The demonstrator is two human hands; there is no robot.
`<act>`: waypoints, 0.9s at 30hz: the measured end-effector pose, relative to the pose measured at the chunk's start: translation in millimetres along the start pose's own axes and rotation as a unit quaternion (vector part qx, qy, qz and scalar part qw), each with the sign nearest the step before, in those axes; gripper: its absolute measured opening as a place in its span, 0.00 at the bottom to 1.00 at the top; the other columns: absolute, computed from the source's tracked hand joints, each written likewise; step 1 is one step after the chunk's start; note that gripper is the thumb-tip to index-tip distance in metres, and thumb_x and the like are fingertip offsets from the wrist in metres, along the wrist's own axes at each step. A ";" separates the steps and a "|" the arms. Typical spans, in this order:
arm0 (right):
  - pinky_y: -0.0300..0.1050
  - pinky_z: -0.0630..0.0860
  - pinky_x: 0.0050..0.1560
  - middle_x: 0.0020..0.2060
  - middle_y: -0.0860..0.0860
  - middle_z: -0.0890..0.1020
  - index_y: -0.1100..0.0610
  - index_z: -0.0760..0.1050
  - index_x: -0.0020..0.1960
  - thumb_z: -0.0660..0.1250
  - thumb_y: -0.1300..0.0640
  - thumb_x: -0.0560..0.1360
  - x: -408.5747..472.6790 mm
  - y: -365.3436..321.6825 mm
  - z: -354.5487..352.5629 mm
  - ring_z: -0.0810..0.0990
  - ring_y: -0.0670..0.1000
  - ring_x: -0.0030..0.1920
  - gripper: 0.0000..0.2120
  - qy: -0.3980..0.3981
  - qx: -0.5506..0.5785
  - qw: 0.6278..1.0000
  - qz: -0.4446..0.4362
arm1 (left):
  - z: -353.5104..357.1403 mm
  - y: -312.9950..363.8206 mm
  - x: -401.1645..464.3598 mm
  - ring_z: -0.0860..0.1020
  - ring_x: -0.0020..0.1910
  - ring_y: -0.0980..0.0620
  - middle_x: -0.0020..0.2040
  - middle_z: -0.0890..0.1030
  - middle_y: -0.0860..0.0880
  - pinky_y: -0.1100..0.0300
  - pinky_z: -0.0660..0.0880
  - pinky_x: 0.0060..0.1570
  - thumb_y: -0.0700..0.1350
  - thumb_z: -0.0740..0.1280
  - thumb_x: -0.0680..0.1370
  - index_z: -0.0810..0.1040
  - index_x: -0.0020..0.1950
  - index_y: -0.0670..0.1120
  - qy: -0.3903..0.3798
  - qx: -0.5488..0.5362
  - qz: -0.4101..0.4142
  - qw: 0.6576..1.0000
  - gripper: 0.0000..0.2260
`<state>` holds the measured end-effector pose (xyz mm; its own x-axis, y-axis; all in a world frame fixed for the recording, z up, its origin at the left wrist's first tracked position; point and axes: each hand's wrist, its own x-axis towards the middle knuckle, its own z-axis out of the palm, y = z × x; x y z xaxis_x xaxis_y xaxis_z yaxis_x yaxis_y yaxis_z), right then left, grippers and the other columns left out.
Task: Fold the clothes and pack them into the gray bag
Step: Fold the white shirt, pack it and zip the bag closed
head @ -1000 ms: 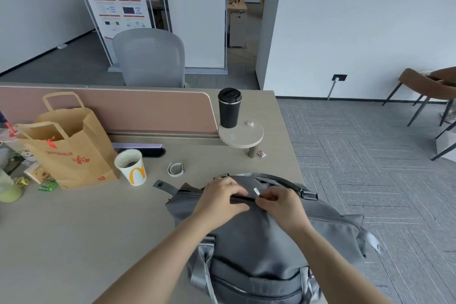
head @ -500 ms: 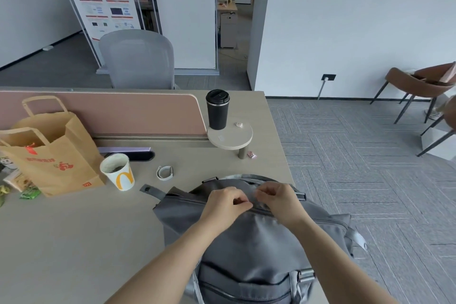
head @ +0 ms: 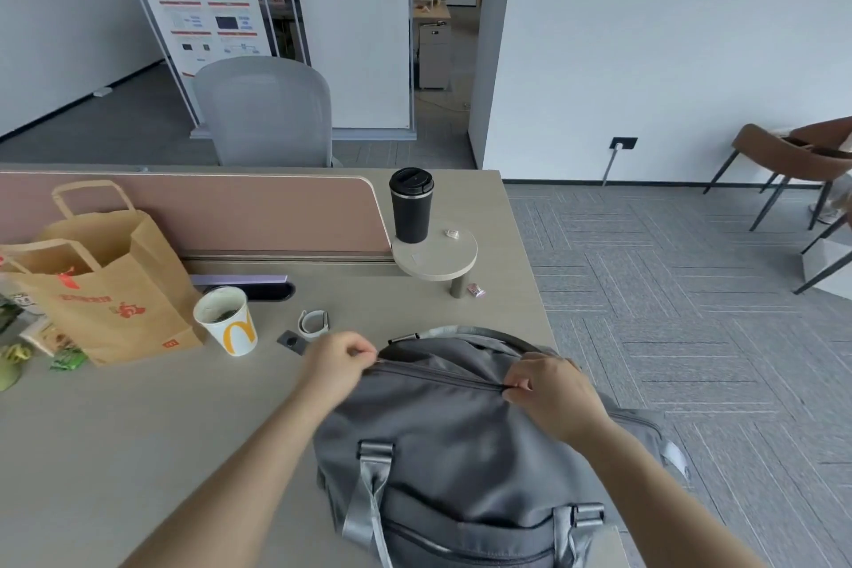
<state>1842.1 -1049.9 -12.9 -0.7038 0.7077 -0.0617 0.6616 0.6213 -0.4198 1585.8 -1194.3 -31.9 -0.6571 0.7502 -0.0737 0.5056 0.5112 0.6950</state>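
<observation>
Both hands, left (head: 339,360) & right (head: 548,387), pinch gray bag (head: 442,434) zip.

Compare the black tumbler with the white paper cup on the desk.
The black tumbler is dark, lidded and stands on the small round shelf. The white paper cup is lidless, shows a yellow arch logo and stands on the desk beside the brown paper bag. Both stand upright, untouched by either hand.
</observation>
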 end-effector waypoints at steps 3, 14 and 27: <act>0.41 0.64 0.47 0.34 0.37 0.73 0.49 0.82 0.42 0.69 0.52 0.72 0.4 0.9 -0.8 0.71 0.43 0.42 0.03 0.011 -0.004 1.000 -0.005 | -32.6 -41.5 7.7 0.81 0.43 0.49 0.38 0.83 0.51 0.58 0.73 0.43 0.39 0.71 0.72 0.82 0.37 0.51 0.046 0.007 -0.068 0.997 0.08; 0.40 0.65 0.42 0.33 0.37 0.73 0.47 0.83 0.40 0.71 0.54 0.71 4.5 -11.7 4.4 0.73 0.44 0.41 0.03 0.013 0.006 1.000 -0.001 | -41.6 -81.3 22.0 0.76 0.40 0.53 0.38 0.80 0.53 0.62 0.67 0.35 0.40 0.69 0.74 0.82 0.40 0.47 0.052 0.019 -0.112 0.992 0.05; 0.45 0.73 0.43 0.43 0.43 0.79 0.47 0.82 0.44 0.68 0.53 0.73 -12.4 -44.1 27.9 0.77 0.48 0.48 0.04 0.080 0.014 0.997 0.016 | -34.0 -84.6 15.7 0.78 0.50 0.46 0.50 0.80 0.50 0.52 0.76 0.50 0.44 0.66 0.74 0.81 0.44 0.53 0.070 0.067 -0.059 0.994 0.06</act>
<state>1814.5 -1095.5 -18.9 -0.6308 0.7729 0.0686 0.6736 0.5895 -0.4458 1513.8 -1240.1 -67.5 -0.7830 0.6206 -0.0423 0.4841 0.6507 0.5850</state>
